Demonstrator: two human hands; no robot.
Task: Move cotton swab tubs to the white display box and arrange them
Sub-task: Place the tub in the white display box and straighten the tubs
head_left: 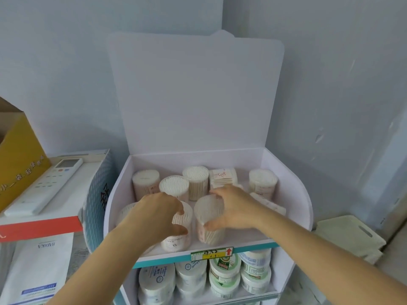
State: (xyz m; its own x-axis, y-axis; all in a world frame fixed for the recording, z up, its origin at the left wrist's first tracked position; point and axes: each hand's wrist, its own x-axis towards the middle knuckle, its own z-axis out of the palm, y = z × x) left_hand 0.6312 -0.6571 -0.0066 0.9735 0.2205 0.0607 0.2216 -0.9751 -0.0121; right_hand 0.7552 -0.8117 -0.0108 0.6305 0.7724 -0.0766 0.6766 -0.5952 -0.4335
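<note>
The white display box stands open with its lid upright against the wall. Several clear cotton swab tubs stand inside it. My left hand grips a front tub from above, fingers and thumb around its top. My right hand holds the neighbouring front tub, which tilts slightly. Behind them stand more tubs: one at the back left, one in the middle, one with brown sticks, one at the back right. A wrapped swab pack lies at the back.
Below the box, a shelf holds stacked round tubs with a yellow price tag on its edge. To the left lie a white remote control on a flat box, a yellow carton and a white bag. A cream container sits right.
</note>
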